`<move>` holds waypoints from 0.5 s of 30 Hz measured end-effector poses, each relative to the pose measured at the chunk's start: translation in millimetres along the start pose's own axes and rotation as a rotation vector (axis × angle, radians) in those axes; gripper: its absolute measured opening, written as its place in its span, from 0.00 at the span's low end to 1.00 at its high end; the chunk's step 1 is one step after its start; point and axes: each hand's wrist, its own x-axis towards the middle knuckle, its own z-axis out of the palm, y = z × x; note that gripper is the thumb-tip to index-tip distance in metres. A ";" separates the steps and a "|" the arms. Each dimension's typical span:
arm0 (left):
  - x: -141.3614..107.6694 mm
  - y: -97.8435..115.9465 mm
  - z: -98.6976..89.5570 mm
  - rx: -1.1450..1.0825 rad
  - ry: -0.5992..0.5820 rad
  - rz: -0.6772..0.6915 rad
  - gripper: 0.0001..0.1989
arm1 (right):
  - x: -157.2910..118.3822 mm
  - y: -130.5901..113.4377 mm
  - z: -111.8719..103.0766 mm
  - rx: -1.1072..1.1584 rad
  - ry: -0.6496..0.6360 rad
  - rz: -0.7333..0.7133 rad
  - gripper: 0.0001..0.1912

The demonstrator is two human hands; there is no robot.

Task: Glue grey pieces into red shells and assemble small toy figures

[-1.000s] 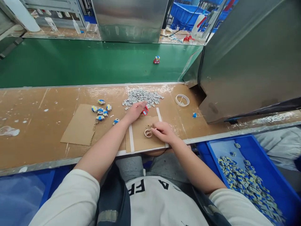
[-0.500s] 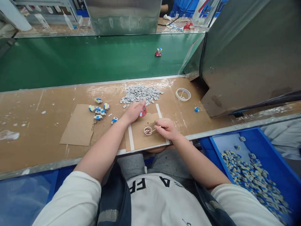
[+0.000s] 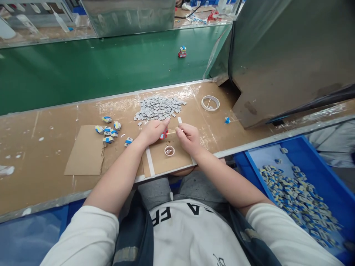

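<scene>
My left hand (image 3: 154,131) is closed on a small red and blue toy piece (image 3: 164,134), partly hidden by the fingers. In my right hand (image 3: 189,138) is a thin pale stick (image 3: 171,132), pinched so that its tip points left at the toy piece. Whether the tip touches it I cannot tell. Below both hands a little round cup (image 3: 169,150) with brownish contents stands on the taped cardboard. Just beyond my left hand lies a heap of small grey tiles (image 3: 159,108).
Several blue, yellow and grey pieces (image 3: 107,131) lie left, by a cardboard sheet (image 3: 84,151). A tape roll (image 3: 210,103) is at right. A toy (image 3: 182,51) stands on the green belt (image 3: 111,70). A blue bin (image 3: 323,173) of pieces and a metal housing (image 3: 277,74) flank the right.
My right hand has lifted the stick out of the cup and brought it up to the toy piece in my left hand. The whole view has shifted slightly.
</scene>
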 end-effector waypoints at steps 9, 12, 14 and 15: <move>-0.7 3.0 -1.1 0.031 -0.004 -0.002 0.35 | -0.2 4.6 4.3 -0.006 -0.012 -0.043 0.24; -1.8 4.6 -2.2 0.038 -0.016 0.000 0.35 | 0.2 4.8 5.5 -0.026 0.008 -0.051 0.24; -2.0 5.1 -2.6 0.041 -0.025 -0.002 0.35 | 0.5 4.2 5.8 -0.034 0.033 -0.044 0.24; -2.0 5.0 -2.6 0.038 -0.026 -0.006 0.36 | 0.4 3.7 5.6 -0.034 0.046 -0.042 0.24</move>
